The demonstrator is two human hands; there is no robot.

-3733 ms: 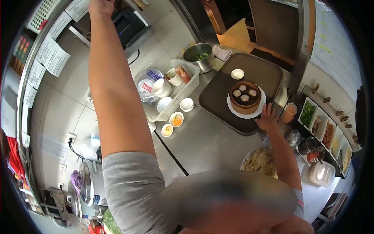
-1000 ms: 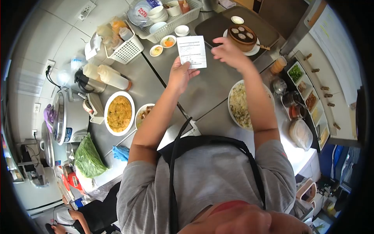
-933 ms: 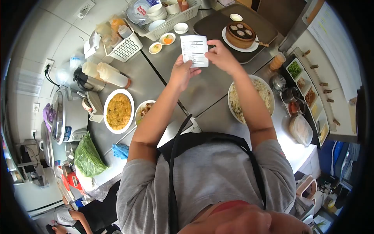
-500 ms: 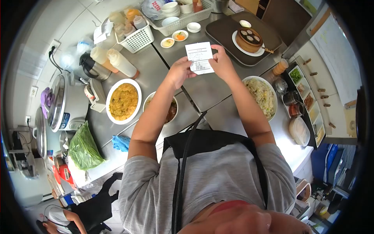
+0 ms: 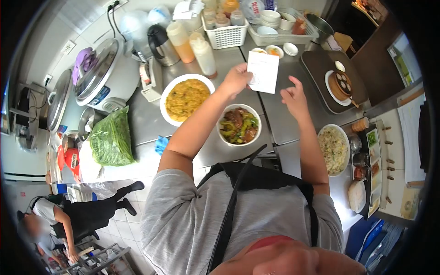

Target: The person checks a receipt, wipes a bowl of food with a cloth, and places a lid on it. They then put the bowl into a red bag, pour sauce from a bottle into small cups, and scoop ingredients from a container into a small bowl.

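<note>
My left hand pinches the lower left edge of a white paper receipt, held above the steel counter. Its print is too faint to read. To the right of the receipt, apart from it, my right hand holds nothing; its index finger is stretched out and the other fingers are partly curled. Below my left hand sits a white bowl of meat and green vegetables. A plate of yellow curry-like food lies left of my left forearm. By my right forearm stands a bowl of fried rice.
A brown tray carries a bamboo steamer on a plate. Squeeze bottles, a white basket and a rice cooker line the back left. A bag of greens lies left. Another person is at lower left.
My right hand has let go of the receipt and drawn away to its right. The left hand still holds it. The view has turned, so the counter items appear farther right.
</note>
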